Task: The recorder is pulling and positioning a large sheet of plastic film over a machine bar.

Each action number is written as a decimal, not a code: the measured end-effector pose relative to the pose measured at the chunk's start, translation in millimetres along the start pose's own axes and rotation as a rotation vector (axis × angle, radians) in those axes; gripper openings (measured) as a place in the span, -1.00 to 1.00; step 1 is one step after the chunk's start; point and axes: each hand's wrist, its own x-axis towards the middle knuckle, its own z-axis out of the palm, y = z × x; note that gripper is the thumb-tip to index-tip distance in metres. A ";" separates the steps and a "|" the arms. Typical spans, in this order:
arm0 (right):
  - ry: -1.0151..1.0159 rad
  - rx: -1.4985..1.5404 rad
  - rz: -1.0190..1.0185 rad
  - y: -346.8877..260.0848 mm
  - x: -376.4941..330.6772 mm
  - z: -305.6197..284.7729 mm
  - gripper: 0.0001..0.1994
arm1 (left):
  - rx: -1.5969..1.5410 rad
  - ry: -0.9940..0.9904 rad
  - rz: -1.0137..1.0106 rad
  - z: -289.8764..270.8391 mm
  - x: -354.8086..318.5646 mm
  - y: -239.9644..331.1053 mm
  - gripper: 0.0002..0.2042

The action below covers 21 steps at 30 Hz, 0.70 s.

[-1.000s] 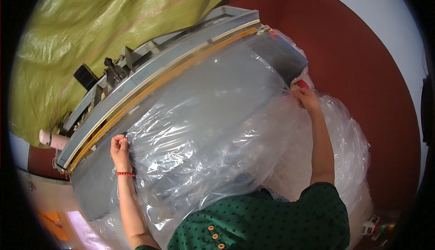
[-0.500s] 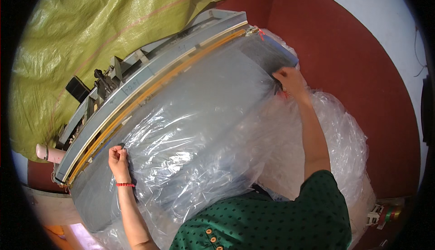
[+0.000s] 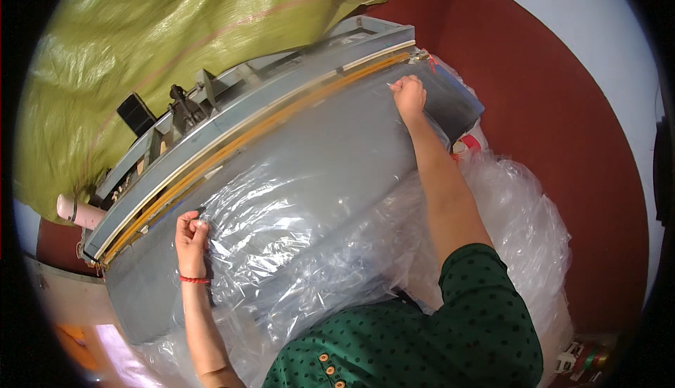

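Note:
A clear plastic sheet (image 3: 295, 191) lies spread over a long, dark grey flat surface (image 3: 140, 289), shining with creases near my left hand. With fingertips pinched together, my left hand (image 3: 190, 242) grips the sheet's left edge. Up at the far right, my right hand (image 3: 410, 98) is closed on the sheet's far corner area, a small pale bit showing at its fingertips. Bunched folds of plastic film (image 3: 527, 219) hang down at the near right, and more gathers against my body.
A long grey metal frame (image 3: 246, 100) with orange-yellow strips (image 3: 281, 117) runs along the far side. Behind it hang a yellow-green woven tarp (image 3: 176, 22), a dark phone-like slab (image 3: 136, 114) and a pink bottle (image 3: 81, 212). Red-brown floor (image 3: 548, 93) lies to the right.
My right hand has moved left and farther away, off the dark right end, drawing the plastic with it. My left hand stays near the same spot on the sheet's edge.

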 end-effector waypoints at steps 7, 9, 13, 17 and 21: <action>-0.005 -0.226 -0.141 -4.7 -5.1 12.9 -0.80 | 0.318 -0.509 -0.466 -100.6 -88.6 52.3 -0.71; -0.023 -0.305 -0.145 -13.7 -10.3 -0.1 -0.78 | 0.536 -0.523 -0.617 -153.5 -124.3 46.2 -0.90; -0.040 -0.276 -0.146 16.6 8.6 2.1 -0.80 | 0.936 -0.183 -0.822 -313.5 -178.9 53.7 -0.86; -0.022 -0.205 -0.249 21.3 14.0 29.5 -0.80 | 1.205 0.454 -0.425 -436.3 -217.4 130.7 -0.92; -0.017 -0.271 -0.170 32.6 15.1 15.8 -0.81 | 1.854 1.054 0.844 -298.1 -132.1 170.3 -0.73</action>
